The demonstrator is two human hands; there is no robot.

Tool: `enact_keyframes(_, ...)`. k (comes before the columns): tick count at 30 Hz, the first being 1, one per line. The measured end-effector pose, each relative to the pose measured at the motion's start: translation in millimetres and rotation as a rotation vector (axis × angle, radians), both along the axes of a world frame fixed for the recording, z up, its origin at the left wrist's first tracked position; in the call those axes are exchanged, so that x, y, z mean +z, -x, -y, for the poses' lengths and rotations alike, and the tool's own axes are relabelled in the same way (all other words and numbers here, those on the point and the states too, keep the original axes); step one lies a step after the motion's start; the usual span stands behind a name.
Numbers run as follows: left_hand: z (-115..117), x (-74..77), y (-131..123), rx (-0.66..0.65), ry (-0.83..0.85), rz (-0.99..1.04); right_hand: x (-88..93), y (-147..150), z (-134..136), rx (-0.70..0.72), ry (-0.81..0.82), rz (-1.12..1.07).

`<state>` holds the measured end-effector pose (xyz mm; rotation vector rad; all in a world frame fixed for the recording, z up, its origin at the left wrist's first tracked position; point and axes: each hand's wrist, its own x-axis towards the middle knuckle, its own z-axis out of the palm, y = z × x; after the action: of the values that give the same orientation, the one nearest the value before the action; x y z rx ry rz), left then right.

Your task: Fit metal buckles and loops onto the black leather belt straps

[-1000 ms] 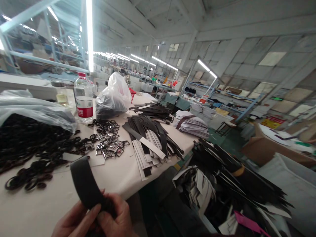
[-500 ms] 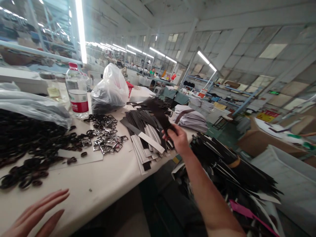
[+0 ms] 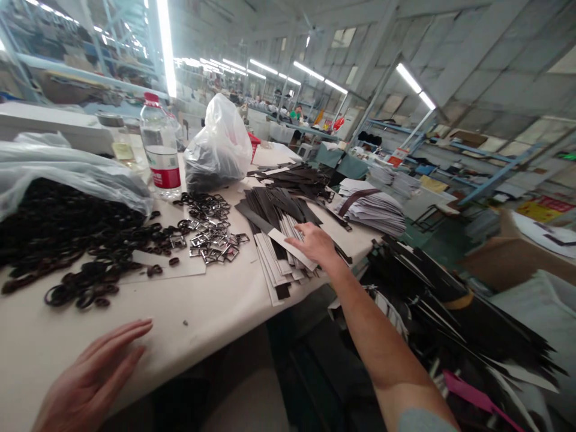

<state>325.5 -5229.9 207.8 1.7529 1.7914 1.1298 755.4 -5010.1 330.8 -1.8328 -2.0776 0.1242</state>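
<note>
My right hand (image 3: pixel 315 245) is over a fanned pile of dark and white strips (image 3: pixel 283 210), thumb and forefinger apart. Its fingertips are beside a strip with a dark end and a pale end (image 3: pixel 288 243) that lies across the pile; whether they touch it I cannot tell. Behind this pile lies another heap of dark strips (image 3: pixel 299 179). My left hand (image 3: pixel 99 375) hovers at the table's front edge, fingers stretched out and holding nothing. Metal buckles (image 3: pixel 216 240) lie left of the strips, and small dark loops (image 3: pixel 85 285) lie beyond my left hand.
A water bottle (image 3: pixel 162 156) and a white plastic bag (image 3: pixel 220 144) stand at the back of the table (image 3: pixel 216 306). A stack of pale sheets (image 3: pixel 373 207) lies at the right end. Bundled dark strips (image 3: pixel 450 294) lie low on the right, near a cardboard box (image 3: pixel 490 258).
My right hand has let go of the dark strip it held and is now lower, over the pile. My left hand shows further into view. The whole view has shifted.
</note>
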Motion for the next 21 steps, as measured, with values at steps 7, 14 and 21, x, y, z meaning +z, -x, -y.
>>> enact_keyframes(7, 1, 26.0, -11, 0.006, 0.089, -0.004, -15.7, 50, 5, -0.058, 0.066, 0.319)
enact_keyframes(14, -21, 57.9, -67, -0.15, 0.374, 0.598, 5.9, 48, 30, -0.049, 0.028, 0.153)
enact_keyframes(21, -71, 96.4, -160, -0.532, 0.518, 1.433, -31.4, 93, 151, 0.371, -0.323, -0.38)
